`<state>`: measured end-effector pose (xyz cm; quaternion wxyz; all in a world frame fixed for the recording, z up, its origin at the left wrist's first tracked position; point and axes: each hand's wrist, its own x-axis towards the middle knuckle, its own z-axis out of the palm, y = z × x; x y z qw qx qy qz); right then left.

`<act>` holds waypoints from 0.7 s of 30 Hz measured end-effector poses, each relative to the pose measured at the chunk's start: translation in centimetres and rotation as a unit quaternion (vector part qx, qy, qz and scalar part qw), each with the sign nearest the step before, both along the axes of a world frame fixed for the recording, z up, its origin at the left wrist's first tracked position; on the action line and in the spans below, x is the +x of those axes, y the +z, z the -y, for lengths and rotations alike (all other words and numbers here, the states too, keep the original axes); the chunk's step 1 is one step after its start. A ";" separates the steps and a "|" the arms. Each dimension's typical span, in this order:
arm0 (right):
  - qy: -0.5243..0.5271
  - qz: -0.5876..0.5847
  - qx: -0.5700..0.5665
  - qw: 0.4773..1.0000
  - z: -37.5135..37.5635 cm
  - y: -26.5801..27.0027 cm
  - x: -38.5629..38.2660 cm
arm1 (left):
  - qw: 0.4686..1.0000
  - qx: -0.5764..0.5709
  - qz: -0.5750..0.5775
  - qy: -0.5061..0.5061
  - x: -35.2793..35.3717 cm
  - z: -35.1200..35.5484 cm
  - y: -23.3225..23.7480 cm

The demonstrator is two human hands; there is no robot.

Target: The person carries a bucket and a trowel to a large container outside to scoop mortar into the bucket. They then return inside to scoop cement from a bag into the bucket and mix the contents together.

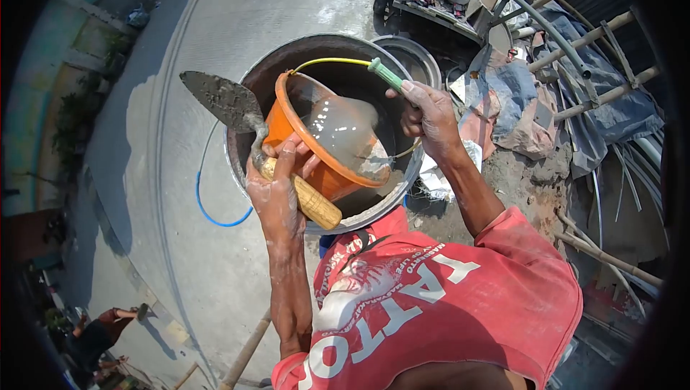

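Can't really see the orange bucket (327, 180) base, hidden behind left hand (277, 192) clamped on trowel (223, 99) handle. Blade pointing 10 o'clock, handle 4. Right hand (429, 115) gripping bail (384, 74), bucket tilted over dark drum (338, 77).

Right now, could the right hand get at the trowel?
Probably not freely: the right hand is closed on the green handle of the orange bucket, and the left hand holds the trowel against that bucket.
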<state>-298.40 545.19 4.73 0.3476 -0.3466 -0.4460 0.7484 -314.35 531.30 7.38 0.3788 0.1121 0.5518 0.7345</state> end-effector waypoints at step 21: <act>0.240 0.035 0.084 0.966 -2.3 10.5 -3.8 | 0.994 -0.008 0.032 0.103 -0.2 6.0 -2.6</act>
